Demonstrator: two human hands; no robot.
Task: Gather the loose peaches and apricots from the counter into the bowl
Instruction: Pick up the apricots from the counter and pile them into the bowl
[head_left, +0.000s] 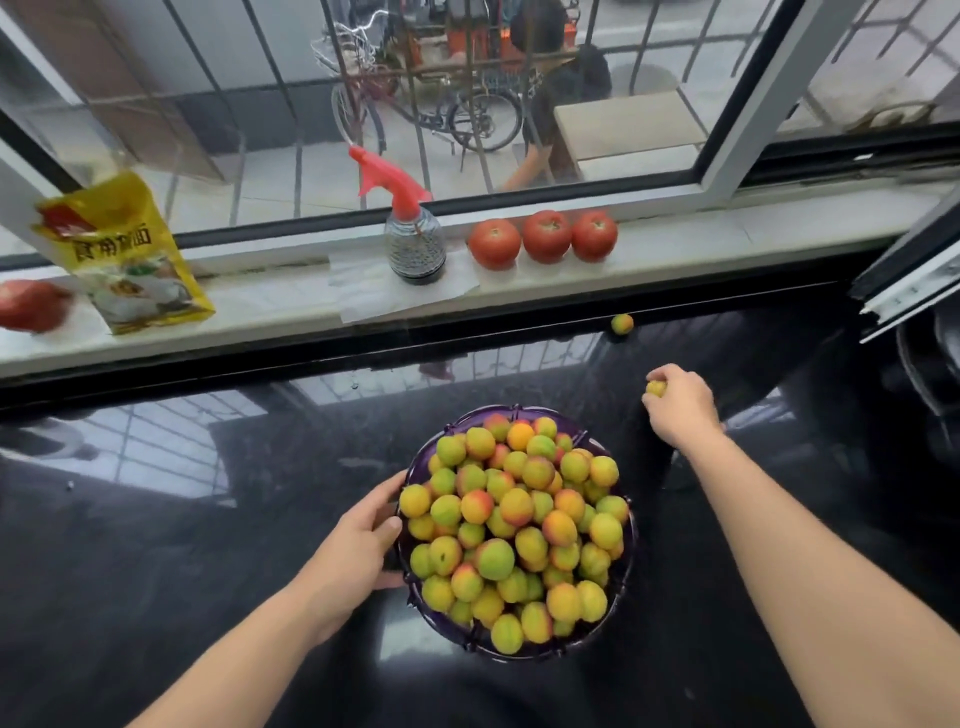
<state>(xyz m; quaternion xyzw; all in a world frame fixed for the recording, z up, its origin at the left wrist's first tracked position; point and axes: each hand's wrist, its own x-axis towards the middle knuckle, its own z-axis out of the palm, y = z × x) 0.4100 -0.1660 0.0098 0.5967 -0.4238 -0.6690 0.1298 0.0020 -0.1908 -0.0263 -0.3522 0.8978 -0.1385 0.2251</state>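
A dark purple bowl (415, 597) heaped with several yellow-green and red apricots and peaches stands on the black counter (208, 545), low in the middle of the view. My left hand (358, 545) grips the bowl's left rim, thumb over the edge. My right hand (680, 405) hovers over the counter to the right of and beyond the bowl, fingers curled round a small yellow apricot (655, 388). One more loose apricot (622, 323) lies farther back, against the raised edge under the windowsill.
On the white windowsill stand a spray bottle (415, 244) with a red trigger, three tomatoes (545, 236), a yellow food packet (124, 254) and a red fruit (31, 304) at far left. An open window frame (909, 280) juts in at right.
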